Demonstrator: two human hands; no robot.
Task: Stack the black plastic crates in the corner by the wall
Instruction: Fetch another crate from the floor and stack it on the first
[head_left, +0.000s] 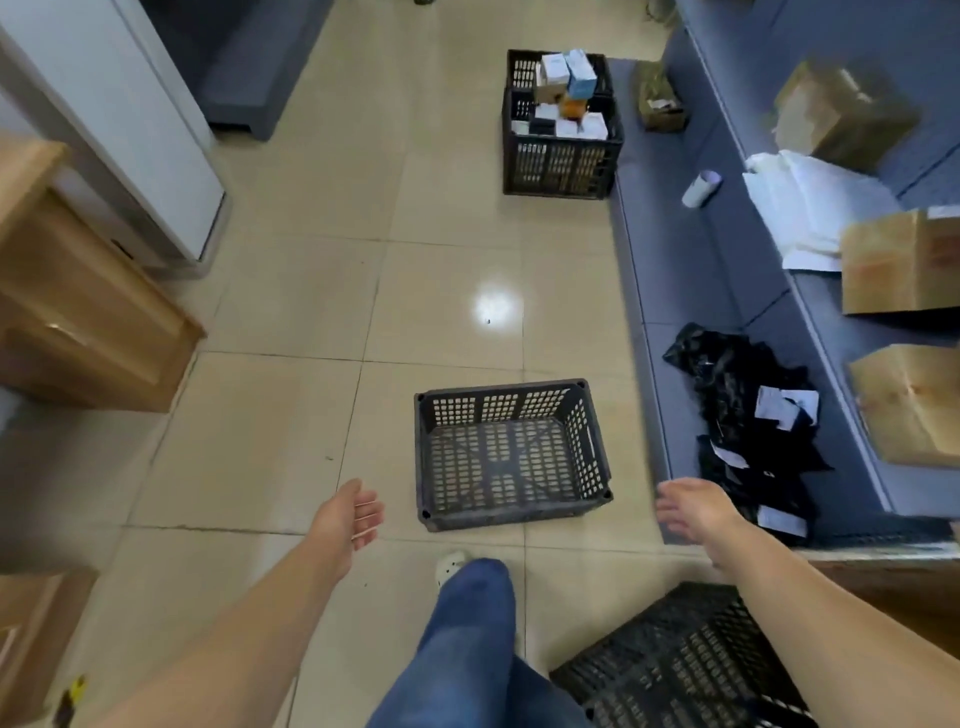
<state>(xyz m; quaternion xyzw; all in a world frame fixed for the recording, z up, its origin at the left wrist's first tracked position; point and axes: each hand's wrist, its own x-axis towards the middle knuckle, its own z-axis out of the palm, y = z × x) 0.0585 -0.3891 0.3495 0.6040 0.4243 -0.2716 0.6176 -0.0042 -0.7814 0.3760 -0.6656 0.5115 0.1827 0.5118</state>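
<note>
An empty black plastic crate sits upright on the tiled floor just ahead of me. My left hand hovers open to its left, palm turned inward, a short gap from the crate's wall. My right hand reaches out open to the crate's right, also apart from it. A second black crate lies at the bottom right, partly under my right forearm. Farther off stands a taller stack of black crates filled with small boxes.
A grey sofa runs along the right, carrying cardboard boxes, white paper and black bags. A wooden cabinet and a white appliance stand at the left. My leg in blue jeans steps forward.
</note>
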